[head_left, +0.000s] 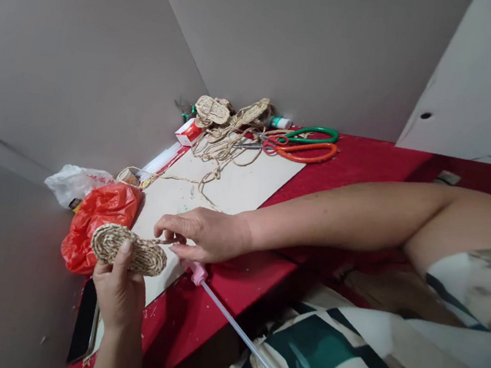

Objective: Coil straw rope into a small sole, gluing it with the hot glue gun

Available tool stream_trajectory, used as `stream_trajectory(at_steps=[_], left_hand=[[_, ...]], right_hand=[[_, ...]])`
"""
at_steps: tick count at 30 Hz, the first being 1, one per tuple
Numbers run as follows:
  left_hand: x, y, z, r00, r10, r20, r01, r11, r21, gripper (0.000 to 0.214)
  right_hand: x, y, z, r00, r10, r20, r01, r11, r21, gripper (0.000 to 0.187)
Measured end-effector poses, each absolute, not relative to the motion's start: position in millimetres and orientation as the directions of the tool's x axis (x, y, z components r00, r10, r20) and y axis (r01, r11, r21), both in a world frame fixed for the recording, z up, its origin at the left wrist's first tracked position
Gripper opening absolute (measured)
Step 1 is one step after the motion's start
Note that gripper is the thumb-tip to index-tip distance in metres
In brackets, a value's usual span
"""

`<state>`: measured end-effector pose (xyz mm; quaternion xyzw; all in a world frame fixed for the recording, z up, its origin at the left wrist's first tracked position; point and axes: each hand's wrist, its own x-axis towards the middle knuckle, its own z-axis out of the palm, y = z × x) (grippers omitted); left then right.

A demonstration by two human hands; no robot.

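My left hand [120, 294] grips a woven straw sole [130, 250], its thumb pressed on the top face and its fingers underneath. A straw cord [160, 241] runs from the sole's upper edge into my right hand [202, 236], whose fingers are closed on it. More cord trails behind that hand to a tangled cord pile [221, 144] on the white board [171, 198]. Just below my right hand lies a pink piece [195, 271] with a long translucent rod [247, 338] sticking out; the hand partly covers it.
Scissors with green and orange handles [308, 150], woven straw pieces [212, 112] and a red-and-white box [189, 132] lie near the wall. A red plastic bag [106, 214], a white bag [76, 183] and a phone [85, 323] sit along the left side of the red table [180, 332].
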<state>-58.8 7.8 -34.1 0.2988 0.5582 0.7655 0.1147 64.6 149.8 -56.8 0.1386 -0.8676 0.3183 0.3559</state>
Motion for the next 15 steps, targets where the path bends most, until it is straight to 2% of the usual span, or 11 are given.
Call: stream_trajectory(at_steps=[5, 9, 15], left_hand=[[-54, 12, -32, -0.786, 0.52, 0.333, 0.166, -0.342, 0.925, 0.017], [-52, 15, -32, -0.784, 0.522, 0.337, 0.161, -0.354, 0.921, 0.017], [-47, 21, -34, -0.811, 0.528, 0.252, 0.07, -0.341, 0.938, 0.012]], right_hand=[[71, 152, -61, -0.619, -0.009, 0.786, -0.532, 0.74, -0.411, 0.022], [71, 152, -62, -0.56, -0.006, 0.829, -0.554, 0.747, -0.368, 0.02], [72, 150, -64, -0.603, 0.034, 0.797, -0.571, 0.679, -0.461, 0.02]])
